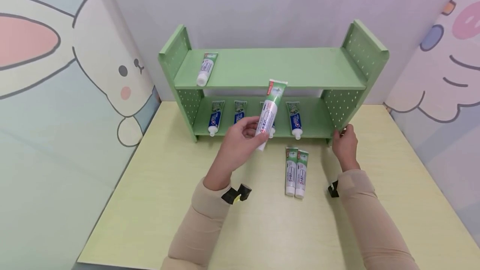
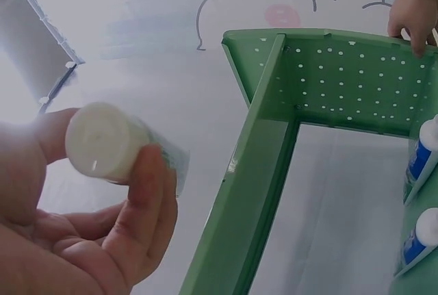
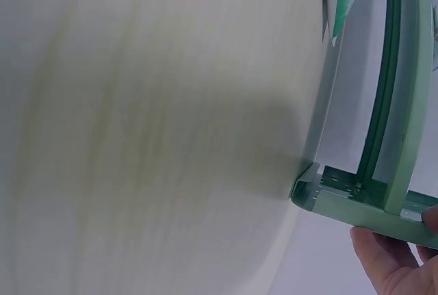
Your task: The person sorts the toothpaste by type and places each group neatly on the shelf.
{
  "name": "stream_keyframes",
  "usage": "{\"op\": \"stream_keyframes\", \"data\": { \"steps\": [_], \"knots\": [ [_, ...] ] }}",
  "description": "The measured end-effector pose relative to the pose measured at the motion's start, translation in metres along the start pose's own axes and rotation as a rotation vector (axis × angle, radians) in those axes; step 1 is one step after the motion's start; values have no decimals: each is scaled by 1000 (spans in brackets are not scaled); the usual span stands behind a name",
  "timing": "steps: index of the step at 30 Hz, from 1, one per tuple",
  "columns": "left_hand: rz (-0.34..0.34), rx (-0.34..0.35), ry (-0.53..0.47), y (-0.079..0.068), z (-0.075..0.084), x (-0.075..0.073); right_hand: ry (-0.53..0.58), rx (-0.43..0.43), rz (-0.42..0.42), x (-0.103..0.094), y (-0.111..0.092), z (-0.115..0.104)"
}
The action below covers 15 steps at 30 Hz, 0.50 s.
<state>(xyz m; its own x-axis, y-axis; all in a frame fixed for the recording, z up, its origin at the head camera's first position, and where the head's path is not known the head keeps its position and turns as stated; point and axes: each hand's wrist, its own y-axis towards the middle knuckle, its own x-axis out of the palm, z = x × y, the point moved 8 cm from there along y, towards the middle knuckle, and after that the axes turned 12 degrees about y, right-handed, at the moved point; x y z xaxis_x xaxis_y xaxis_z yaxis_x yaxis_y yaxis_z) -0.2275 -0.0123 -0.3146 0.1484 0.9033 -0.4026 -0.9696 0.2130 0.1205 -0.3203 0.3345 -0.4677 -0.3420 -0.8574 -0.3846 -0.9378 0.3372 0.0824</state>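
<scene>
My left hand (image 1: 238,145) holds a green-and-white toothpaste tube (image 1: 271,109) in front of the green two-tier shelf (image 1: 277,68). The tube tilts with its cap end down, and the left wrist view shows its round white cap (image 2: 99,141) between thumb and fingers. At the shelf's lower right corner, my right hand (image 1: 346,147) grips the edge of the side panel (image 3: 363,216). Two more green-and-white toothpaste tubes (image 1: 291,174) lie side by side on the table below the shelf, caps toward me.
One green-and-white tube (image 1: 207,68) lies at the left of the upper tier. Several blue toothpaste tubes (image 1: 294,120) lie spaced along the lower tier; the left hand and its tube partly cover some. The pale table (image 1: 150,211) meets cartoon-printed walls (image 1: 101,70) at both sides.
</scene>
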Motion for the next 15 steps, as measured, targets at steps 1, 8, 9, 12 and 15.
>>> {"op": "stream_keyframes", "data": {
  "steps": [1, 8, 9, 12, 15],
  "knots": [
    [8, 5, 2, 2, 3, -3, -1, 0, -1, 0, 0, 0],
    [87, 0, 62, 20, 17, -30, 0, -8, -1, 0, -1, 0],
    [93, -2, 67, 24, 19, -33, 1, -9, -1, -1, -1, 0],
    [103, -9, 56, 35, 23, -42, 6, -11, -2, -1, -1, 0],
    [107, -26, 47, 45, 23, -49, 10, -7, -6, 0, -2, 0]
  ]
}}
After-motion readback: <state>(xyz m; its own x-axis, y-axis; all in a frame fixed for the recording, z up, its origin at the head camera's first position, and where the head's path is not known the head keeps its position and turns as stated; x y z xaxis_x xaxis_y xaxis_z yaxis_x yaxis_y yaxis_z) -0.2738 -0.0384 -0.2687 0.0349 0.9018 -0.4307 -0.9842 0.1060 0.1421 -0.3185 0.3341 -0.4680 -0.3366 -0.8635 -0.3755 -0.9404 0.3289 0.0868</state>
